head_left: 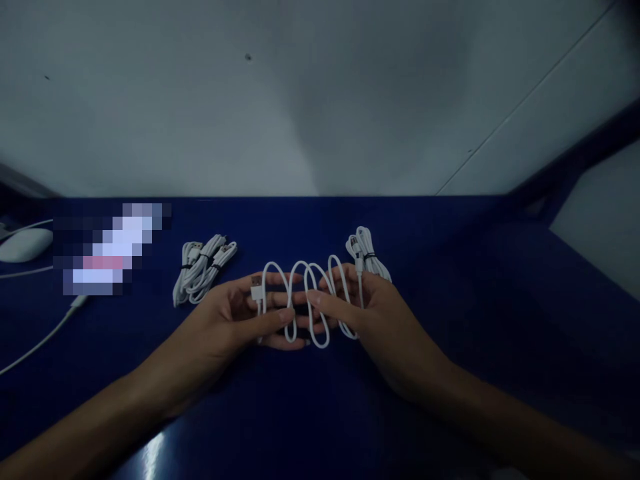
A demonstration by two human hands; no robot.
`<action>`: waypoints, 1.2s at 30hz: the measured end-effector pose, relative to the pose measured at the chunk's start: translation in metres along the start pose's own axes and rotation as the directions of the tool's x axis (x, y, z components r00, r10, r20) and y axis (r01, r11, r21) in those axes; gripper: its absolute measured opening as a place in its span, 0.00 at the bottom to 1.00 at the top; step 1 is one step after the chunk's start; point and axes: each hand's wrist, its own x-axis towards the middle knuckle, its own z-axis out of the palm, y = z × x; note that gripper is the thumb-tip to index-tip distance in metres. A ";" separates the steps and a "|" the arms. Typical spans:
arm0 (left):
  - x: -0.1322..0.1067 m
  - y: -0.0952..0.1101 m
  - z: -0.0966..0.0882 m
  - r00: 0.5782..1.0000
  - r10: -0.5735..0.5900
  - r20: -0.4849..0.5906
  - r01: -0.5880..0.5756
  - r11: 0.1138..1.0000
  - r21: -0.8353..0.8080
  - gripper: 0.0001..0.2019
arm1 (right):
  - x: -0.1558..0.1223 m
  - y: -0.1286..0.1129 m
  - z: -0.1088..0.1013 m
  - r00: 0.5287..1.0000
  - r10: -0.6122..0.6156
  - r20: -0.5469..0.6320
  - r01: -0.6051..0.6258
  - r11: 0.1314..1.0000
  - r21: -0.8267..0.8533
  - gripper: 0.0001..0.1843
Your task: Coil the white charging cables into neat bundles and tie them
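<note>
A white USB cable [320, 345] lies in several loose loops across the fingers of both hands, above the blue table. My left hand [240, 317] holds its left loops, thumb on top and fingers beneath; the USB plug [257, 291] sticks up by that palm. On the other side my right hand [365, 307] grips the right loops between thumb and fingers, with the cable's other connector [359, 261] upright near the index finger. The fingertips of the two hands come close together under the middle loops.
White cables [203, 267] tied with black bands lie behind my left hand. Another tied cable bundle [370, 253] sits behind my right hand. Farther left are a blurred-out lit device [117, 247] with a cable plugged in and a white rounded object [26, 245]. A pale wall [350, 100] stands behind the blue table [320, 413].
</note>
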 end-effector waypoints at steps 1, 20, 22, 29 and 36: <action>0.000 0.000 0.000 1.000 0.006 -0.006 -0.006 1.000 0.000 0.21 | 0.001 0.001 -0.001 1.000 0.004 0.015 -0.004 1.000 0.020 0.15; 0.003 0.002 -0.002 0.999 0.033 -0.031 -0.034 0.999 -0.027 0.20 | 0.002 0.000 -0.010 0.994 -0.053 0.095 0.050 0.998 0.040 0.17; 0.002 0.003 -0.002 0.999 0.036 -0.034 -0.037 0.999 -0.018 0.19 | 0.001 -0.002 -0.009 0.992 -0.070 0.101 0.071 0.997 -0.004 0.17; -0.001 0.004 -0.001 0.998 0.036 -0.041 -0.038 0.999 -0.029 0.17 | 0.000 -0.004 -0.011 0.995 -0.058 0.084 0.067 0.992 -0.106 0.19; -0.002 0.006 -0.001 0.998 0.006 -0.058 -0.009 0.999 -0.037 0.19 | 0.004 -0.003 -0.013 0.997 0.012 0.073 -0.007 0.998 -0.066 0.20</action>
